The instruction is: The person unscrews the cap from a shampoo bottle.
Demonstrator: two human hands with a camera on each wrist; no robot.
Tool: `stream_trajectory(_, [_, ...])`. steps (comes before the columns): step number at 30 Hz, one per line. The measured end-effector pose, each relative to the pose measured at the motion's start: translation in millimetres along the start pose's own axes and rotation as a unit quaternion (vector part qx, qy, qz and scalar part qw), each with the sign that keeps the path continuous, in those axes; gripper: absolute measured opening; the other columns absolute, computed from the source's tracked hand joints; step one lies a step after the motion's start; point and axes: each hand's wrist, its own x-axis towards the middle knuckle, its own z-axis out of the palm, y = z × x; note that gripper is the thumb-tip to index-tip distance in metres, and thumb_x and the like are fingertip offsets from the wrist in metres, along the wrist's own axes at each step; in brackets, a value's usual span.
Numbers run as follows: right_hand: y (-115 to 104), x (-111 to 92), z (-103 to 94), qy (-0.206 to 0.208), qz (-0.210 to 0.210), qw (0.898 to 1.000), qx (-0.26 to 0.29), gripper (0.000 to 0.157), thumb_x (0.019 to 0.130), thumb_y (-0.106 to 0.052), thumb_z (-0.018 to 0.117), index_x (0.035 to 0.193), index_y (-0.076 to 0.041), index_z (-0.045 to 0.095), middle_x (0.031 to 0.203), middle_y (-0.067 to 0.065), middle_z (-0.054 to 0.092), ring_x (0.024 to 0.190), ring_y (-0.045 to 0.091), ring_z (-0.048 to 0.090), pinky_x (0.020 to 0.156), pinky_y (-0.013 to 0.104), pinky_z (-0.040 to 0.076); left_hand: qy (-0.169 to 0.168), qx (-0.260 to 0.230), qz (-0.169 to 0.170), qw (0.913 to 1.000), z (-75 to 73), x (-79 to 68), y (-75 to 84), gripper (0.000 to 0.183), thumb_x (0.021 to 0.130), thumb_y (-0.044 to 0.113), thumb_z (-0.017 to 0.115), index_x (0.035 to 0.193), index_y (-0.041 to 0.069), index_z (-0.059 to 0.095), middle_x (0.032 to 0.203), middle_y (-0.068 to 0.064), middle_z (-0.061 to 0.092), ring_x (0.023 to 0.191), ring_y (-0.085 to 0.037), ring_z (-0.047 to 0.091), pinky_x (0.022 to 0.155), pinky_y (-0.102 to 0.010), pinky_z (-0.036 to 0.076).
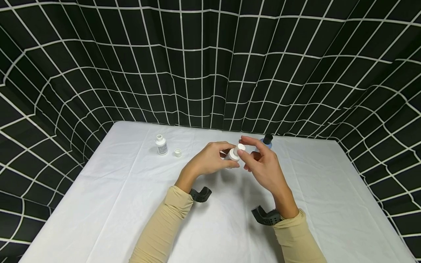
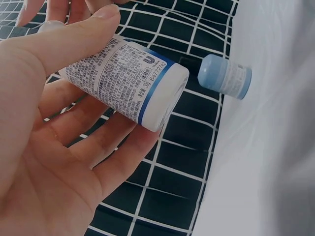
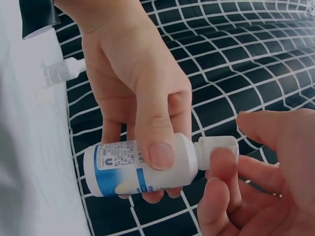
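Note:
My left hand [image 1: 210, 157] grips a small white bottle [image 1: 233, 155] round its body, tilted above the table. Fine print and a blue band on the bottle [image 2: 120, 73] show in the left wrist view. At its mouth is a white cap [image 3: 209, 143], which my right hand [image 1: 264, 170] pinches with the thumb and a finger. The right index finger [image 3: 261, 123] stands off from the cap. How far the cap sits on the neck cannot be told.
An uncapped white bottle [image 1: 161, 146] stands at the left on the white-clothed table [image 1: 108, 204], with a loose white cap [image 1: 177, 152] beside it. Behind my right hand is a blue bottle with a black top [image 1: 268, 138]. A black gridded curtain [image 1: 204, 65] hangs behind.

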Motion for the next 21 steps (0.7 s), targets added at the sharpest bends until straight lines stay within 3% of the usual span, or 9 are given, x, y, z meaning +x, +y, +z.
stream_trajectory(9, [-2.2, -0.4, 2.2, 0.032, 0.019, 0.998, -0.042, 0.033, 0.092, -0.035, 0.077, 0.118, -0.018, 0.065, 0.106, 0.000, 0.058, 0.056, 0.011, 0.056, 0.053, 0.024, 0.044, -0.012, 0.006, 0.014, 0.9998, 2.2, 0.9, 0.4, 0.029, 0.085, 0.036, 0.081, 0.113, 0.031, 0.072, 0.100, 0.014, 0.069, 0.097, -0.011, 0.062, 0.087, -0.026, 0.055])
stream_trajectory(11, [-1.4, -0.3, 2.7, 0.029, 0.014, 0.999, -0.041, 0.032, 0.093, -0.033, 0.076, 0.119, -0.017, 0.066, 0.103, -0.001, 0.059, 0.057, 0.013, 0.057, 0.053, 0.024, 0.045, -0.010, 0.007, 0.016, 0.9998, 1.9, 0.7, 0.3, 0.027, 0.086, 0.035, 0.081, 0.111, 0.030, 0.072, 0.098, 0.013, 0.068, 0.096, -0.012, 0.062, 0.085, -0.025, 0.055])
stream_trajectory(18, [0.4, -1.4, 2.7, 0.012, -0.018, 0.999, -0.028, 0.028, 0.098, -0.019, 0.070, 0.125, -0.021, 0.068, 0.070, 0.009, 0.062, 0.056, 0.013, 0.058, 0.053, 0.023, 0.048, 0.001, 0.004, 0.015, 0.9999, 0.2, 0.6, -2.7, 0.030, 0.085, 0.030, 0.083, 0.112, 0.025, 0.072, 0.097, 0.011, 0.069, 0.094, -0.008, 0.063, 0.086, -0.032, 0.058])
stream_trajectory(21, [-0.5, -1.7, 2.6, 0.006, -0.028, 0.999, -0.026, 0.030, 0.099, -0.017, 0.068, 0.129, -0.021, 0.067, 0.077, 0.007, 0.066, 0.057, 0.014, 0.059, 0.054, 0.023, 0.049, 0.002, 0.003, 0.014, 0.9999, -0.1, 0.9, -3.6, 0.030, 0.085, 0.029, 0.083, 0.113, 0.024, 0.072, 0.097, 0.011, 0.069, 0.095, -0.007, 0.062, 0.089, -0.034, 0.058])
